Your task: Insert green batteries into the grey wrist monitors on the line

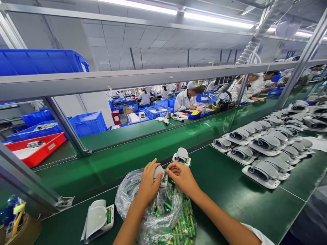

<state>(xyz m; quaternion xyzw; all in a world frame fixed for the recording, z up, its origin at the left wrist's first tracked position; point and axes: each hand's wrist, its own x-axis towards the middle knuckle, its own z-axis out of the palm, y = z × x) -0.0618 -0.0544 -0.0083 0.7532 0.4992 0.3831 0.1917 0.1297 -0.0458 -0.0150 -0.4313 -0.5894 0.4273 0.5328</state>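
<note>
My left hand (149,182) is closed around a white and grey wrist blood pressure monitor (164,179), whose open battery compartment shows green batteries. At that compartment, my right hand (182,176) pinches a small battery, mostly hidden by the fingertips. Under both hands lies a clear plastic bag (129,194) full of loose green batteries (185,221). Another monitor (181,156) with green batteries showing stands just beyond my right hand. To the left, a further monitor (98,219) lies with its cuff folded and batteries visible in its side.
Rows of similar monitors (265,168) cover the right of the green bench (224,204). A metal frame (61,132) crosses ahead. Beyond it are a red tray (38,148), blue bins (89,124) and a person (185,101) at work. A round holder with pens (19,221) stands front left.
</note>
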